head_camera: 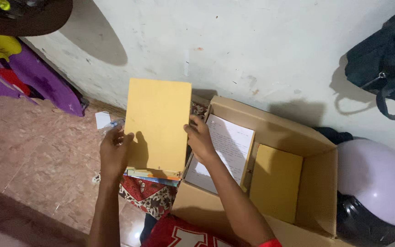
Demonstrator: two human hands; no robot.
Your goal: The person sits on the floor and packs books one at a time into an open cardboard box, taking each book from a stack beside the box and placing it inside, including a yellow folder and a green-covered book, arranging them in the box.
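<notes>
Gripping a yellow-brown book (157,123) by its side edges, the left hand (114,153) and right hand (200,139) curl their fingers closed around it just left of the open cardboard box (314,192).

Home room: tiled floor (37,155), scuffed wall (252,45), hanging bag (385,64), helmet (376,178).

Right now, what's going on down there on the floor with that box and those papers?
A person is holding a stack of books and folders, topped by a plain yellow-brown cover, with both hands: the left hand on its left edge, the right hand on its right. The stack sits just left of an open cardboard box by the wall. Inside the box are a white printed sheet and a yellow folder.
</notes>
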